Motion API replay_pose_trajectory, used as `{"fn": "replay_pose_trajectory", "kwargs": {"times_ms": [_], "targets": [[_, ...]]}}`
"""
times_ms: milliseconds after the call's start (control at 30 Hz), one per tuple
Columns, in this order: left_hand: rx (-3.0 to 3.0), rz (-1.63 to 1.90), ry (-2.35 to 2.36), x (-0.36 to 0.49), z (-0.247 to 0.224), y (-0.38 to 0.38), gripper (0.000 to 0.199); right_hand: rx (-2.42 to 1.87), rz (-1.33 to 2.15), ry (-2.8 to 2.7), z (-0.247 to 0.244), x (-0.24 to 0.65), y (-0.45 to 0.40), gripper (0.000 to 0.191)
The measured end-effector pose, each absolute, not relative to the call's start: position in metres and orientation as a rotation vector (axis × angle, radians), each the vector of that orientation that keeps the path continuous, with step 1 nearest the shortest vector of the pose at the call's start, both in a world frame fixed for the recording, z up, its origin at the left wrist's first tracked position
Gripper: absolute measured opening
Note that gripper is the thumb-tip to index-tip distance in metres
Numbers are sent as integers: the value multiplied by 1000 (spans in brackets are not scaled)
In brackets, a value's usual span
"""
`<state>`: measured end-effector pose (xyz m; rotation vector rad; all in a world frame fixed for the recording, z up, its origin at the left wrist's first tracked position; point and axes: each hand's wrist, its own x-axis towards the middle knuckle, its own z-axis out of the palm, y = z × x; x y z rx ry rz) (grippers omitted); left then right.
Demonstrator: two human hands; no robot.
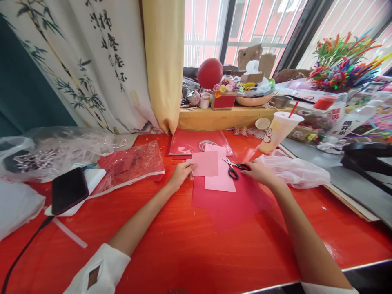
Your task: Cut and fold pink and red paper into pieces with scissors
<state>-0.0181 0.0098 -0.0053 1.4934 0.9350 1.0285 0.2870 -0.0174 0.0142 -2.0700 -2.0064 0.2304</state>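
The one view came from a camera on the person's head, above the near edge of the red table [183,241]. It faced forward and down, across the tabletop to the far edge and on to the window [228,30] behind. It was close: both forearms [147,216] ran in from the bottom, bringing the left hand [183,169] and right hand [257,171] near mid-frame. The framing was wide, with the near edge slanting through the lower right corner.

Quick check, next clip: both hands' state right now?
Left hand: closed on a small pink sheet.
Right hand: at the scissors' black handle; firm grip can't be told.
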Motion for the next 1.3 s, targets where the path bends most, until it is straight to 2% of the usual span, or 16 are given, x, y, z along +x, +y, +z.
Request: {"fn": "replay_pose_trajectory", "kwargs": {"times_ms": [300,467,533,600,767,900,1033,1200,1300], "targets": [[1464,1051,925,-18,-5,8,32,-2188,268,-2013,17,263,-16,45],[1441,1053,902,-18,-4,8,28,-2163,482,-1962,25,262,-19,27],[1433,1055,896,-18,-2,8,27,-2091,637,-1949,34,265,-23,26],[1424,1064,896,-18,-1,8,26,-1986,794,-1928,43,268,-28,33],[1412,1123,902,-17,0,6,26,-1373,1301,-1577,55,267,-37,43],[1403,1182,940,-18,-1,10,27,-1082,1495,-1351,50,252,-36,43],[1442,1210,976,-25,13,20,29,-1042,1501,-1354,40,228,-35,42],[1567,1245,977,-42,53,24,28,-1015,1437,-1538,37,193,-43,37],[1855,1326,1102,-53,77,20,27,-912,1464,-1602,37,175,-52,31]]}}
